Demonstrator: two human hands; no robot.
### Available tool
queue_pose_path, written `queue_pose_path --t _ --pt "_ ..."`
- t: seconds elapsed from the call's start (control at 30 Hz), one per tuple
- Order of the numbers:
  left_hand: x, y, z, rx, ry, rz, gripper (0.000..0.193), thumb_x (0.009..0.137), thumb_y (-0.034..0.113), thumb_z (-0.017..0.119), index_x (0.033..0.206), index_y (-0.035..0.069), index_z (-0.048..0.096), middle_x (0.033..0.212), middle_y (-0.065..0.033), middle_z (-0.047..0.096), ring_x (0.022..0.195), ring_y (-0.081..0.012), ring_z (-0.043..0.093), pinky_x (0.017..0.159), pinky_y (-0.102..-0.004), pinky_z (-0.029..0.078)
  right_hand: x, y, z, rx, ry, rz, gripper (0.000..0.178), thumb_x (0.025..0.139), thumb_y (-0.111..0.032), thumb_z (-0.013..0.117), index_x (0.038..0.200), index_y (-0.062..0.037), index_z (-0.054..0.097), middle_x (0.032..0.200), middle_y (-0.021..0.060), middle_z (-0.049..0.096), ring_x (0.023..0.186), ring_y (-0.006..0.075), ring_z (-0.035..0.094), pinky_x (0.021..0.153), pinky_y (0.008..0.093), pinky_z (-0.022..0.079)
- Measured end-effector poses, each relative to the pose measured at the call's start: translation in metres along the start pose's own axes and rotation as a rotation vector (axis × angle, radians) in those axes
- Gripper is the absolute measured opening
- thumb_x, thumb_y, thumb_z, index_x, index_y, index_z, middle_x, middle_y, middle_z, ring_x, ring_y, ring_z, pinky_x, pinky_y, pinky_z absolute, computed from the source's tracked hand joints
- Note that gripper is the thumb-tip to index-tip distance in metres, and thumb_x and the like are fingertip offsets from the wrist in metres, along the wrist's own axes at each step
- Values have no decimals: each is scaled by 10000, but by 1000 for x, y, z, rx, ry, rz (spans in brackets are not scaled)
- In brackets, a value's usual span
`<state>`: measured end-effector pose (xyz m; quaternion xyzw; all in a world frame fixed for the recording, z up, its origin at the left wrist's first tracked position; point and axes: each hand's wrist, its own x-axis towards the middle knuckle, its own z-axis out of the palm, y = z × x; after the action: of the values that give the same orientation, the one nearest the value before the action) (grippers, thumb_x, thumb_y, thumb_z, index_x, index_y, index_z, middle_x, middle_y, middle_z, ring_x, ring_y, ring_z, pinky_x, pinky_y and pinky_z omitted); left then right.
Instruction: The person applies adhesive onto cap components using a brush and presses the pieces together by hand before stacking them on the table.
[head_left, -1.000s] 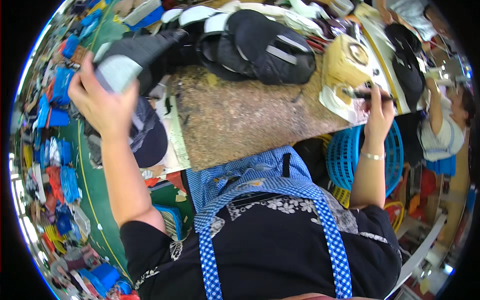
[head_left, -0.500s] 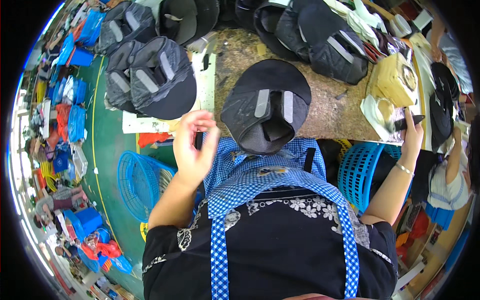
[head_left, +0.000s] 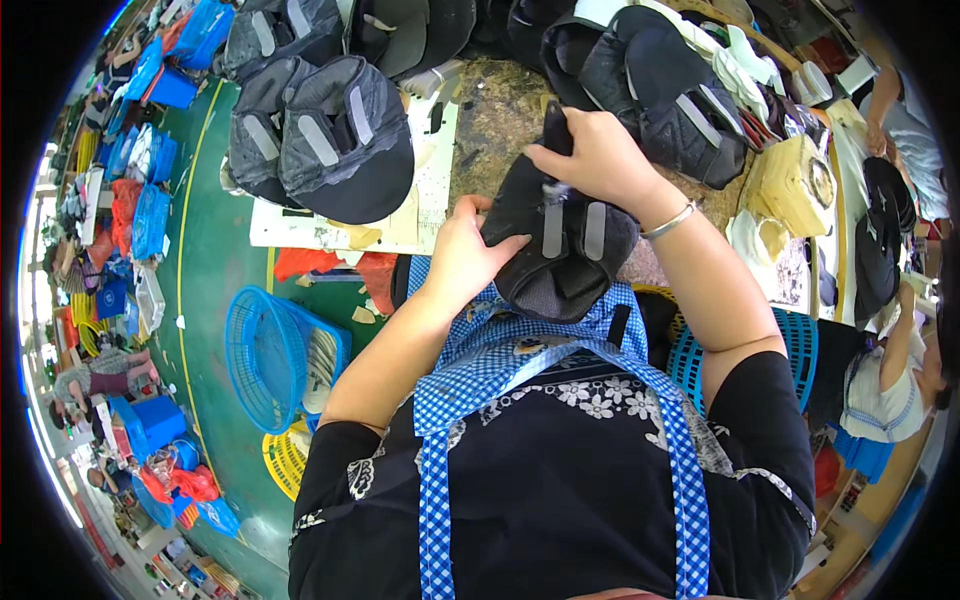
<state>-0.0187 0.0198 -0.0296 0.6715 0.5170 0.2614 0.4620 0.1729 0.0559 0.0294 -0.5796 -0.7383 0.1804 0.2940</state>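
A black cap (head_left: 525,225) with two grey strips lies at the table's near edge, against my apron. My left hand (head_left: 468,255) is closed on the cap's left edge, its thumb over the fabric. Above the cap, my right hand (head_left: 605,160) grips a dark-handled brush (head_left: 553,130). The brush's pale, blurred tip meets the cap close to the left grey strip; some of its handle is hidden by my fingers. A yellow block-shaped container (head_left: 795,180) with a round opening stands at the right of the table.
More black caps (head_left: 350,135) are stacked at the left, and others (head_left: 680,100) lie at the back right. Blue baskets (head_left: 262,350) stand below the table. At the right edge, another person's arm (head_left: 885,95) reaches over dark pieces.
My right hand has brought the brush from beside the yellow container to the cap. My left hand has moved right and taken hold of the cap, which has turned slightly.
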Motion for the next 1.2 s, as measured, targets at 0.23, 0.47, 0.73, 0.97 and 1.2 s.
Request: queue_pose_path --t 0.23,0.47,0.73,0.97,1.2 --pt "0 4 0 118 36 66 501 637 147 713 993 -47 419 722 -179 619 686 -279 624 610 -315 474 -5 1 -3 -92 -95 25 379 659 -287 659 674 70 535 577 225 537 554 349 563 515 365 454" --pt "1 -7 6 19 76 115 448 658 124 711 985 -35 450 777 -164 624 712 -246 629 620 -292 469 -87 62 -66 -103 64 480 384 666 -320 676 650 32 524 529 133 521 510 251 542 490 334 419" --pt "-1 -8 12 -118 64 105 359 688 62 679 961 -38 467 811 -158 631 741 -189 632 633 -258 476 -90 19 -20 377 118 295 117 780 -95 618 759 -15 535 616 0 551 535 35 503 474 168 385" --pt "-13 20 3 -652 -82 -147 270 778 38 593 1019 -5 478 919 -85 605 820 -161 595 728 -268 471 -97 25 -60 1117 295 429 135 864 -154 474 801 -35 493 770 131 603 497 81 481 460 187 390" --pt "-26 45 6 -1117 -164 -123 277 861 57 486 1133 25 445 1063 -80 544 957 -152 534 850 -293 423 -106 -25 -28 940 63 100 71 797 -50 526 839 -38 470 866 124 588 697 115 532 648 216 429"
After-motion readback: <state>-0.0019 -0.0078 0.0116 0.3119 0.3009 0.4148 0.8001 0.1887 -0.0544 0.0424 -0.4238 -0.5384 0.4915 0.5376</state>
